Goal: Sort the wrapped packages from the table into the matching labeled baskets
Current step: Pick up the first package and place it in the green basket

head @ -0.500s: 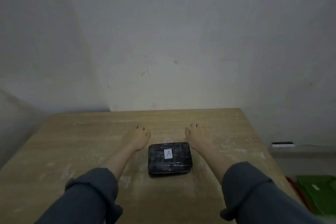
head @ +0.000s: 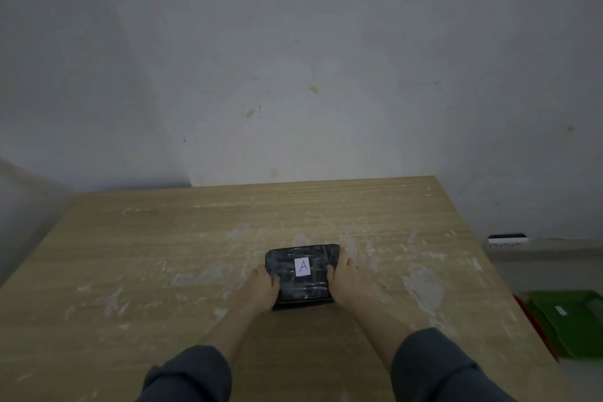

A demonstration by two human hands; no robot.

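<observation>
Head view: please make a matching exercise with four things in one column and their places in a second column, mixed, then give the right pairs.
Things:
1. package
2. left hand
3. right hand
4. green basket

Places:
a. off the table, at the right edge of the view
b. against the package's right side
c. on the table, between the hands
d. against the package's left side

Pairs: 1-c, 2-d, 3-b, 4-a

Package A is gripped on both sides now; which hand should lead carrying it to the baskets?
Probably the right hand. It clasps the package on the side facing the green basket and the red one's edge, low beside the table's right edge. The left hand supports the far side.
</observation>
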